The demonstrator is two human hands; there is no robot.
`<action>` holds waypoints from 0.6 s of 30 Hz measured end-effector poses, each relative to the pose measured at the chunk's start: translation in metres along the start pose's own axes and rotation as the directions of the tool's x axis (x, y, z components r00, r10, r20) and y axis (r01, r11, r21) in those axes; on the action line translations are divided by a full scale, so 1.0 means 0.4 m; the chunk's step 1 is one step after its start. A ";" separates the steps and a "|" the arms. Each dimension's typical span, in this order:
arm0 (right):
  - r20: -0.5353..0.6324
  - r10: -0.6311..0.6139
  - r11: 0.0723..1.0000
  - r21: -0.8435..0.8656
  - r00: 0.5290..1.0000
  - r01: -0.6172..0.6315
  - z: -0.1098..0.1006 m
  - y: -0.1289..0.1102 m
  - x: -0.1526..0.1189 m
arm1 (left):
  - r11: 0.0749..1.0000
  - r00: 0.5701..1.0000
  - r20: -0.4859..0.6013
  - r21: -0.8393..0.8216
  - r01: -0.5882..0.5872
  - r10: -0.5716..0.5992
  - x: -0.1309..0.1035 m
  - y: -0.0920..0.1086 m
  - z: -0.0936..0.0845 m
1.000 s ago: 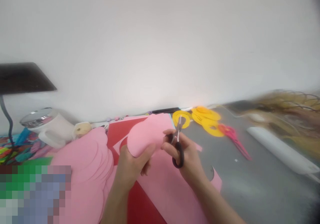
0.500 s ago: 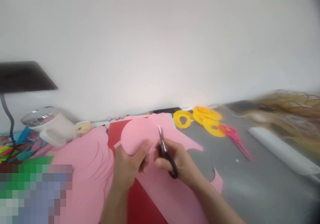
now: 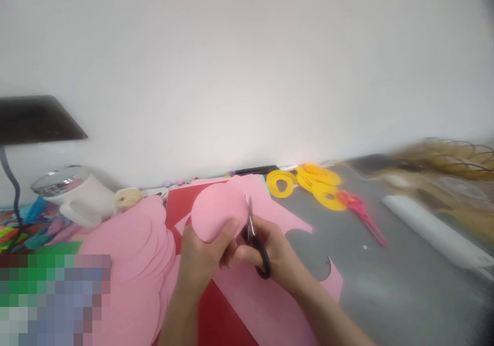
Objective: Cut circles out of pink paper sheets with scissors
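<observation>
Centrally in the head view, held a round pink paper piece [image 3: 216, 210] over the work surface. Pinched its lower edge between thumb and fingers of the left hand [image 3: 204, 256], with the thumb flat across the near face. Gripped black-handled scissors [image 3: 262, 248] in the right hand [image 3: 272, 253], with thumb and fingers curled around the handles. Pointed the blades away from the body, slightly parted, at the right edge of the round piece. Could not confirm contact between blades and paper.

Beneath both hands, found a pink sheet [image 3: 266, 299] with curved notches along its right side, lying over a red sheet [image 3: 219, 315]. To the left, found a fanned stack of pink cutouts [image 3: 127, 258], with a white mug [image 3: 90, 197] behind it. Beyond the right hand, found a yellow ring [image 3: 273, 183] just beside a pile of yellow rings [image 3: 316, 179]. Located pink scissors [image 3: 363, 215] touching that pile, on the grey bench [image 3: 386, 294]. Farther right, found a long white bar [image 3: 436, 230], blurred at its outer end.
</observation>
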State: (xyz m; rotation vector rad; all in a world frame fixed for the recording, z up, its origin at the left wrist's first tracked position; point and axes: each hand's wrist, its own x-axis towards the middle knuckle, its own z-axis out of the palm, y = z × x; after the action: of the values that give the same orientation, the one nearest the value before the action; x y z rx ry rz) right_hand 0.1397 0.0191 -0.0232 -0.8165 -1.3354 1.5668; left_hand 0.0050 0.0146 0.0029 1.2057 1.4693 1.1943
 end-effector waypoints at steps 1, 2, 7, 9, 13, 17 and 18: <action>0.003 0.000 1.000 0.002 1.000 0.000 0.000 0.000 0.000 | 1.000 1.000 -0.004 -0.001 0.002 -0.002 0.000 0.000 0.000; 0.004 -0.001 1.000 0.005 1.000 0.001 0.000 0.001 0.001 | 1.000 1.000 -0.010 -0.005 0.006 -0.006 0.000 0.000 0.000; 0.007 -0.002 1.000 0.022 1.000 0.002 -0.002 0.009 0.002 | 1.000 0.999 -0.028 -0.016 0.026 -0.027 -0.001 0.006 0.001; 0.010 -0.001 1.000 0.015 1.000 0.001 -0.003 0.010 0.002 | 1.000 0.999 -0.029 -0.016 0.023 -0.023 -0.002 0.009 0.002; 0.004 0.003 1.000 -0.004 1.000 -0.003 -0.003 0.010 0.000 | 1.000 0.999 -0.030 -0.011 0.023 -0.024 -0.004 0.011 0.004; -0.008 0.017 1.000 -0.015 1.000 -0.017 -0.001 0.008 -0.001 | 1.000 1.000 -0.021 -0.004 0.022 -0.022 -0.003 0.006 0.003; -0.007 0.019 1.000 -0.018 1.000 -0.019 -0.001 0.007 -0.001 | 1.000 1.000 -0.018 0.000 0.023 -0.023 -0.002 0.005 0.003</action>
State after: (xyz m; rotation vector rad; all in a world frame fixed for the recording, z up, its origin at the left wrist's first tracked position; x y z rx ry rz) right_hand 0.1395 0.0189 -0.0261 -0.8476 -1.3425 1.5667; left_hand 0.0064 0.0139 0.0047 1.1780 1.4928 1.1927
